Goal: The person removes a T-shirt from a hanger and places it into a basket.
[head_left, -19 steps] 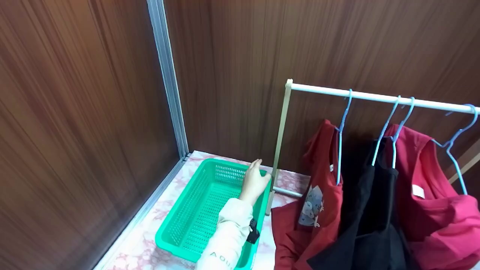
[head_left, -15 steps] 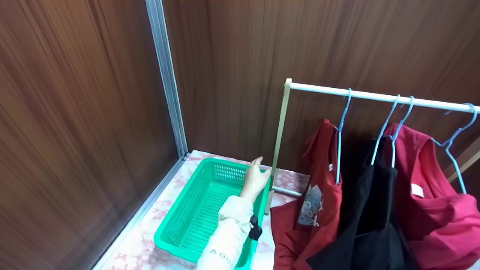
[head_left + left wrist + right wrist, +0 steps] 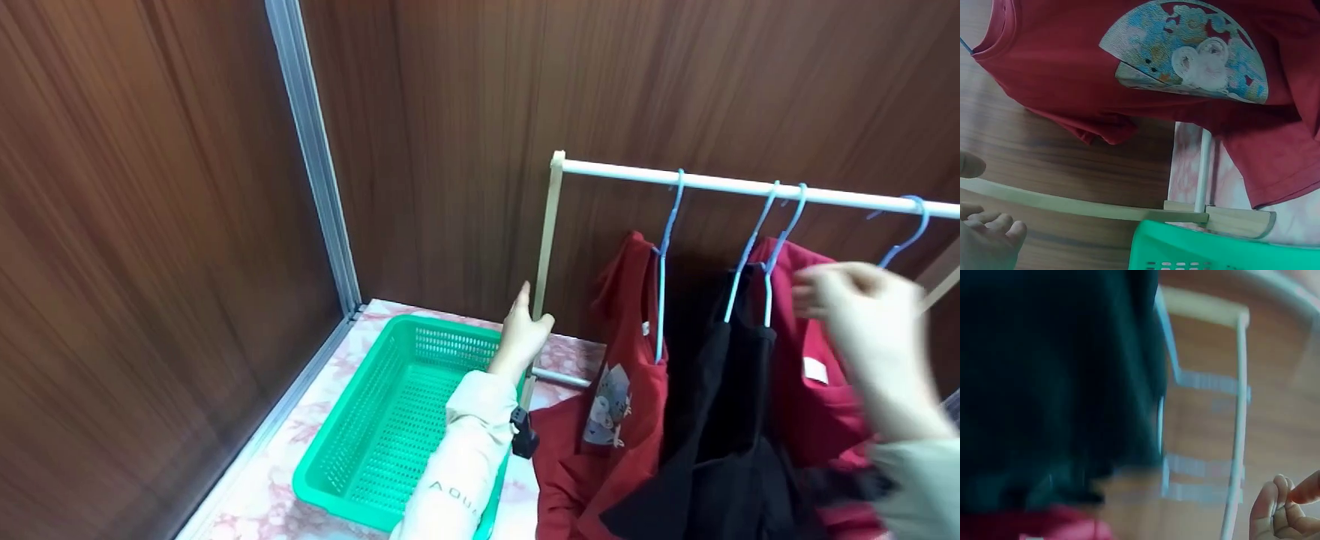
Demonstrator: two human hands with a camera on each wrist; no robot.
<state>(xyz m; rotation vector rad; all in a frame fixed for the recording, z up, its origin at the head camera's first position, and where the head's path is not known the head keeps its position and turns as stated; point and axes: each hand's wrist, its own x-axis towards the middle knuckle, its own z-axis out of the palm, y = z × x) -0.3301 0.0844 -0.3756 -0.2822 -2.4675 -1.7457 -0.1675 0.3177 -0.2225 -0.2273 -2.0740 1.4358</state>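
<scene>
In the head view my left hand [image 3: 521, 334] is at the left post [image 3: 548, 240] of a clothes rack, its index finger pointing up and thumb spread. The left wrist view shows the post passing between the thumb and fingers [image 3: 996, 225], with a gap on both sides. My right hand [image 3: 862, 315], blurred, is in front of a pink-red garment [image 3: 814, 259] at the rack's right. Seen from the right wrist, its fingers [image 3: 1266, 500] are loosely bent with the thumb close to them, and nothing shows in them. A green basket [image 3: 412, 405] lies beneath my left forearm.
A white rail [image 3: 615, 170] carries blue hangers with a red printed top [image 3: 637, 367], a black garment [image 3: 720, 442] and the pink-red one. Brown wood-grain panels [image 3: 457, 150] stand behind and at the left, meeting at a metal corner strip [image 3: 311, 150].
My left hand has lifted from over the basket's far right corner toward the post, its fingers spreading. My right hand has come into view from the right. The head view has shifted slightly.
</scene>
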